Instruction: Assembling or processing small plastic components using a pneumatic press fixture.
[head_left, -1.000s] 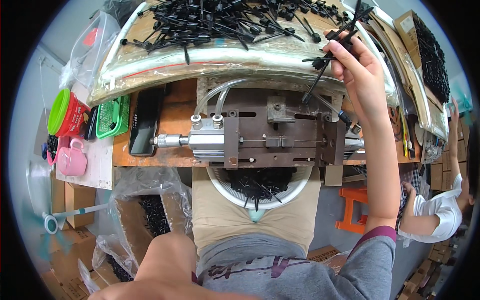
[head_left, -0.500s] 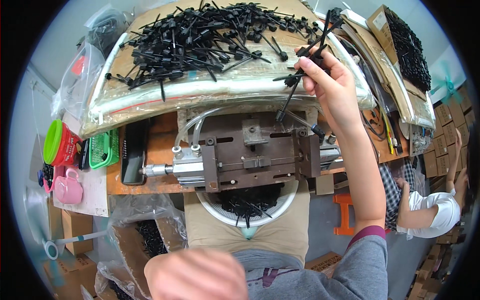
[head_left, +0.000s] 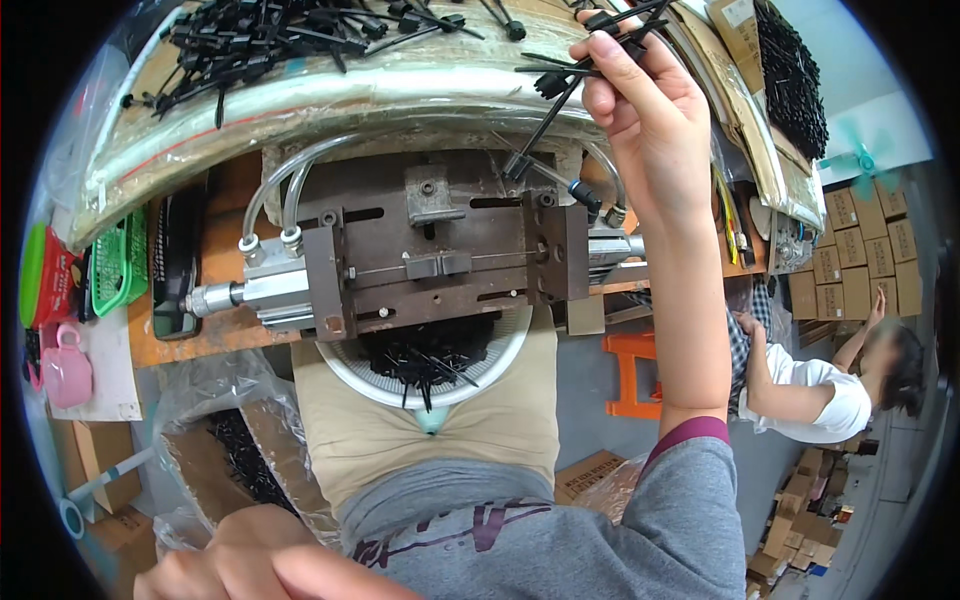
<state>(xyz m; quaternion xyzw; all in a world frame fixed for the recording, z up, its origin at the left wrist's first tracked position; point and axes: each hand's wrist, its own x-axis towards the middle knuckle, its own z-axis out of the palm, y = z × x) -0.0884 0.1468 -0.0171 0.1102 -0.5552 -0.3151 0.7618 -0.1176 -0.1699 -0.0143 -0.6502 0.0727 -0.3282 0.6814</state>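
My right hand point(head_left: 650, 110) is raised over the far right of the machine. Its thumb and fingers close on several black plastic cable ties point(head_left: 560, 82), which stick out in different directions. One tie hangs down toward the dark metal fixture point(head_left: 400, 285). At the lower left, my left hand point(head_left: 250, 560) shows its back and bent knuckles, close to the camera. Its fingertips are hidden, so whether it holds anything cannot be seen. In my lap, under the fixture, sits a white basket point(head_left: 345, 375) with more black ties inside.
A pile of black ties point(head_left: 250, 45) lies on the plastic-wrapped cardboard ledge behind. Air hoses point(head_left: 275, 195) arch over the fixture. Green basket point(head_left: 118, 265) and pink cup point(head_left: 68, 370) stand left. An open carton point(head_left: 275, 450) is below. Another person point(head_left: 800, 390) sits beyond an orange stool point(head_left: 632, 375).
The view has shifted, so the bench appears further left and higher. My left hand has moved left and down toward the lower edge. My right hand still grips the ties.
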